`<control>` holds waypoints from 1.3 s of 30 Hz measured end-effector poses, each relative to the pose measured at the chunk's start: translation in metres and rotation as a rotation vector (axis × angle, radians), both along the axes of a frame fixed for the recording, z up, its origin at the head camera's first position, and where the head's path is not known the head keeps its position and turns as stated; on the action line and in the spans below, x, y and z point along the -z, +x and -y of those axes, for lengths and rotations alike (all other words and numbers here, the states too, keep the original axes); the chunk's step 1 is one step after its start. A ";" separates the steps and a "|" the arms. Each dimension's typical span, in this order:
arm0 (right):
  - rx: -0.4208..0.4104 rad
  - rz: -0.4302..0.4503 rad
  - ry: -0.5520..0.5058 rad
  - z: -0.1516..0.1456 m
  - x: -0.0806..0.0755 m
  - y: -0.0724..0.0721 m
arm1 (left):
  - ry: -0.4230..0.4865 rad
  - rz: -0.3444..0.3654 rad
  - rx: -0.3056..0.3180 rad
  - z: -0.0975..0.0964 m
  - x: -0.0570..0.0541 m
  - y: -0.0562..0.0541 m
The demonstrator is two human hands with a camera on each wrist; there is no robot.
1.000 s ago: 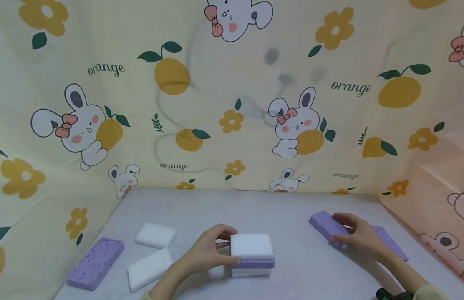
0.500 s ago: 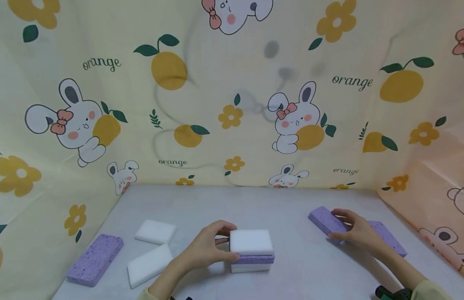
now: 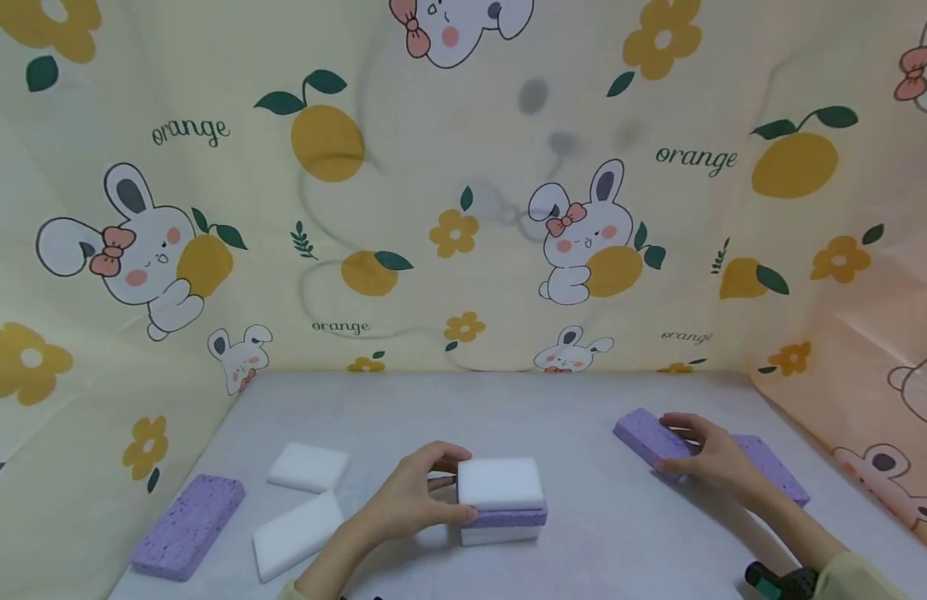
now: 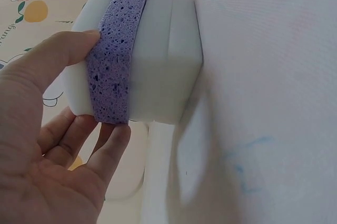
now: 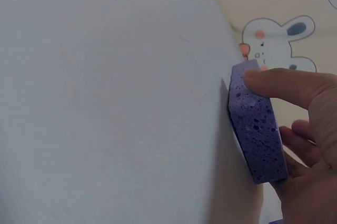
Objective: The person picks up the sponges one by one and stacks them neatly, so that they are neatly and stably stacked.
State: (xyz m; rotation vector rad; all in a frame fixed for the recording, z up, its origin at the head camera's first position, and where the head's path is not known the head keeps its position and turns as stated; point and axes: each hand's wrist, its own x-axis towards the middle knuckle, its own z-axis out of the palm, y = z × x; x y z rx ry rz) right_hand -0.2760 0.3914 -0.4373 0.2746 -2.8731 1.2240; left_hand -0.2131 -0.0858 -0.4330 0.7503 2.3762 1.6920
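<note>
Far left: a purple sponge [image 3: 187,527] lies flat on the surface [image 3: 598,542], set obliquely, its pores showing as dark flecks.
Left of centre: 2 white pads lie flat; the rear white pad [image 3: 308,467] sits just behind the front white pad [image 3: 298,535], and both are to the right of the purple sponge.
Left hand [image 3: 411,500]: reaches in from the lower edge with thumb and fingers parted by the breadth of the stack; it grips the stack from its left side, the thumb tip pressed to the near edge of the purple layer [image 4: 116,50].
Centre: the stack [image 3: 501,485] stands on the surface in 4 layers; from the top, 1 white, 1 purple and, as the left wrist view shows, 2 white.
Right of centre: the held sponge [image 3: 647,437], purple, lies obliquely and well apart from the stack; whether its underside touches the surface cannot be told.
Right hand [image 3: 711,458]: pinches the held sponge by its right part, thumb on the near side and fingers on the far side, parted only by the sponge.
Far right: another purple block [image 3: 771,471] lies flat beyond the right forearm, partly hidden by the hand.
Right wrist: a black device [image 3: 782,581] shows beside a pale yellow sleeve [image 3: 857,579].
Background: a cream cloth [image 3: 411,200] printed with rabbits, flowers and oranges.
</note>
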 end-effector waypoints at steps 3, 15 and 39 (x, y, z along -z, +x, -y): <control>-0.005 -0.014 -0.006 -0.001 -0.001 0.000 | -0.006 0.002 0.002 0.000 0.000 0.000; 0.032 -0.003 0.021 0.001 0.006 0.005 | -0.023 0.018 0.001 -0.003 0.000 0.002; -0.033 -0.094 0.024 0.015 -0.008 0.007 | 0.001 -0.010 0.009 0.001 0.001 0.002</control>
